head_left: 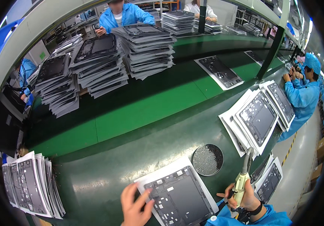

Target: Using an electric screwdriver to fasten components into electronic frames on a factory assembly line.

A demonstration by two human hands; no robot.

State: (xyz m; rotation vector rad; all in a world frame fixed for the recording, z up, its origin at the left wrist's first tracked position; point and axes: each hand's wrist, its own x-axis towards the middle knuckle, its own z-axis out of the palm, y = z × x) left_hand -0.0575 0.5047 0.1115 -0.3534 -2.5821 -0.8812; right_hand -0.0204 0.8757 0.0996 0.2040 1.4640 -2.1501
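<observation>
A dark tablet-housing panel [181, 196] with small white patches lies on a white sheet [147, 177] at the bench's near edge. My left hand [136, 205] reaches over the panel's left edge, its fingers apart and the fingertips at the rim. To the right of the panel, my right hand [248, 199] is wrapped round a pale green hand tool [240, 188] held upright, with a curved grey tube at its top. A black strap circles my right wrist. Just beyond the panel sits a round dish [208, 159] of small pieces, too tiny to name.
Similar panels with sheets form a stack [28, 186] at left and a pile [258, 118] at right. Tall stacks [145, 51] stand beyond the green belt [139, 113], which carries a single panel [219, 71]. A co-worker in blue [305, 90] stands at right; others work across the belt.
</observation>
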